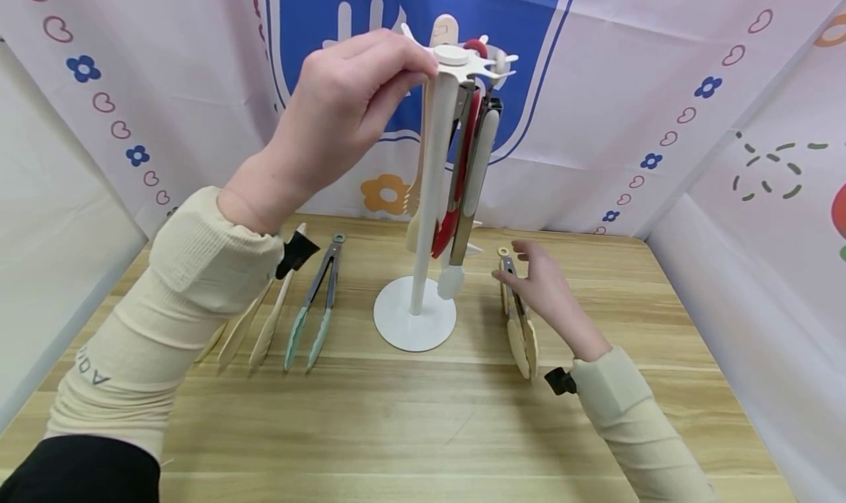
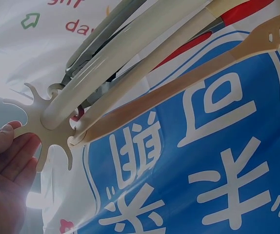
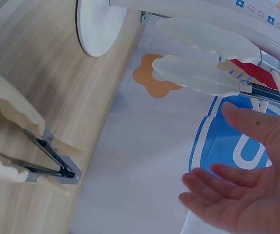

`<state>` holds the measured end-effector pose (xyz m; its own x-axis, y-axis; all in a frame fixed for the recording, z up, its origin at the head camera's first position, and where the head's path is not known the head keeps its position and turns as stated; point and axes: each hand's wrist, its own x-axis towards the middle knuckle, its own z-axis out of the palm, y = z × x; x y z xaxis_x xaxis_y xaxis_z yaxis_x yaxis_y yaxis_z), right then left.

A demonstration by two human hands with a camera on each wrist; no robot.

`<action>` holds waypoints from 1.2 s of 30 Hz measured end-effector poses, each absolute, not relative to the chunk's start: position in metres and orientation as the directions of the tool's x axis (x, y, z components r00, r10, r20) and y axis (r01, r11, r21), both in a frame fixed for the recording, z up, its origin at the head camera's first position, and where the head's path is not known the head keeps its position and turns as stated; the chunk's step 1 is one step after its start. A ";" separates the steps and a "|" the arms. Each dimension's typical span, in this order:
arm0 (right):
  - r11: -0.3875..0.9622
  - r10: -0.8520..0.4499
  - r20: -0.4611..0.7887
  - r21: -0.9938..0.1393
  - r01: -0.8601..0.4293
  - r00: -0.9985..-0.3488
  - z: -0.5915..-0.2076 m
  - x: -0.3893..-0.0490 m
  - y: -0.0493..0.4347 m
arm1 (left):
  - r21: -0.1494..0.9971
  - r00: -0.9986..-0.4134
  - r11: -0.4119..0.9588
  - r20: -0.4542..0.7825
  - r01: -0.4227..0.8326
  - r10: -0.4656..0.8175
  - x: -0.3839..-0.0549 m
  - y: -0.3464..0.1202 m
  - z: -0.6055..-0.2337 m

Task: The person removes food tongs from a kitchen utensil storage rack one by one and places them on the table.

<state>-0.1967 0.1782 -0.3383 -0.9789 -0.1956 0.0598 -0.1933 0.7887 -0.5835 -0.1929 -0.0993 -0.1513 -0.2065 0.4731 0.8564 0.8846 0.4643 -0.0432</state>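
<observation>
My left hand (image 1: 344,106) pinches one hook of the white hanging rack's top (image 1: 463,62); the left wrist view shows thumb and fingers on that hook. From the rack hang grey-handled tongs with whitish tips (image 1: 484,150), a red utensil (image 1: 445,235) and a beige slotted utensil (image 2: 179,88). The rack's pole (image 1: 436,150) leans a little over its round base (image 1: 393,323). My right hand (image 1: 545,286) hovers by the upper end of cream-tipped tongs (image 1: 518,345) lying on the table. Its fingers are spread with nothing between them, as the right wrist view (image 3: 257,170) confirms.
Mint-tipped tongs (image 1: 297,334) lie spread on the wooden table (image 1: 396,429) left of the base. Farther left, several beige utensils (image 1: 266,338) lie partly behind my left forearm. A printed cloth (image 1: 595,84) hangs behind the table, with white cloth at both sides.
</observation>
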 end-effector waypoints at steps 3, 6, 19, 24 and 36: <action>0.727 -0.219 0.118 -0.643 -0.243 -0.969 -0.338 -0.198 0.176 | -0.043 -0.207 0.464 0.856 0.885 0.474 -0.193 -0.099 -0.151; 0.645 -0.244 0.165 -0.709 -0.287 -0.956 -0.340 -0.200 0.175 | -0.042 -0.211 0.466 0.853 0.884 0.477 -0.192 -0.100 -0.151; 0.406 -0.298 0.143 -0.876 -0.261 -0.944 -0.324 -0.187 0.154 | -0.045 -0.216 0.479 0.853 0.877 0.475 -0.192 -0.100 -0.152; 0.363 -0.319 0.153 -0.892 -0.270 -0.935 -0.342 -0.197 0.153 | -0.031 -0.221 0.473 0.856 0.881 0.468 -0.192 -0.100 -0.152; 0.314 -0.355 0.185 -0.899 -0.304 -0.916 -0.359 -0.210 0.140 | -0.049 -0.213 0.477 0.852 0.877 0.478 -0.193 -0.100 -0.152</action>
<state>-0.2103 0.1404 -0.3587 -0.9162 -0.3552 0.1853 -0.3037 0.3143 -0.8994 -0.1930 -0.0999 -0.1517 -0.2128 0.4779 0.8523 0.8773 0.4774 -0.0487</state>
